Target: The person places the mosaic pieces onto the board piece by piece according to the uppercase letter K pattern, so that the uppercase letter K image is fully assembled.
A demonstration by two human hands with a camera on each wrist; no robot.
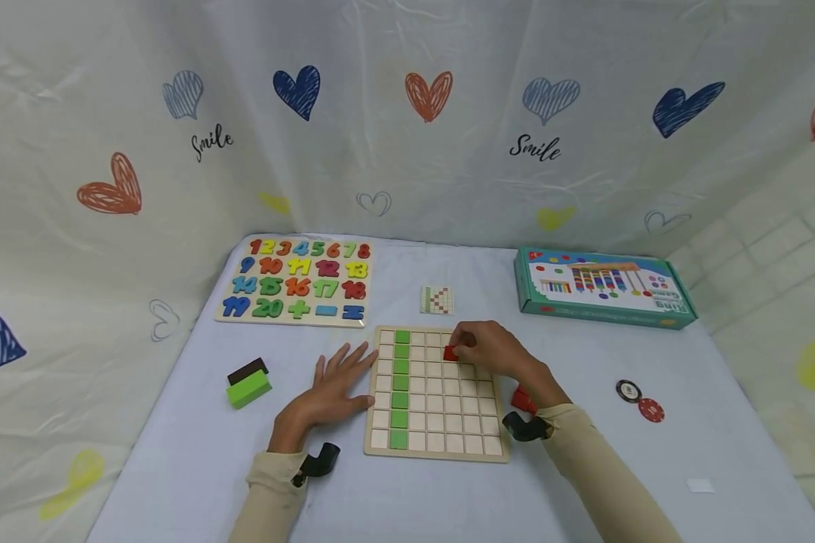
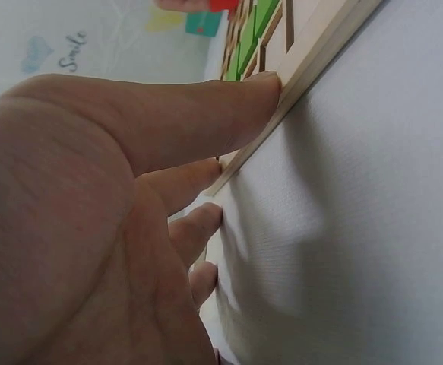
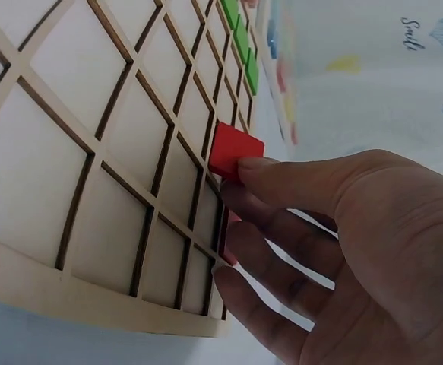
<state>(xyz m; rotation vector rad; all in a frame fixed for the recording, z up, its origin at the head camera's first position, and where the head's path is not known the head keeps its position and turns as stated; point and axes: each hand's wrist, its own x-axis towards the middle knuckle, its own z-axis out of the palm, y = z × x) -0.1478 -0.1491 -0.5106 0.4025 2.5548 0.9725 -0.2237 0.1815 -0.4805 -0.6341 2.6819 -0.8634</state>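
A wooden grid board (image 1: 451, 451) lies on the white cloth, with green square tiles (image 1: 400, 382) filling one column near its left side. My left hand (image 1: 336, 386) has its fingers spread, and its thumb and a fingertip touch the board's left edge. Over the upper right cells, my right hand (image 1: 485, 347) pinches a red square tile (image 3: 232, 150) between thumb and finger. In the right wrist view, another red tile (image 3: 230, 242) shows partly behind the fingers. More red tiles (image 1: 521, 400) lie right of the board, partly covered by the right forearm.
Green blocks (image 1: 249, 389) and dark brown blocks (image 1: 247, 370) lie at left. Behind stand a number puzzle (image 1: 299, 286), a small pattern card (image 1: 437, 300) and a teal toy box (image 1: 604, 290). Two round chips (image 1: 650, 410) and a white slip (image 1: 700, 486) lie at right.
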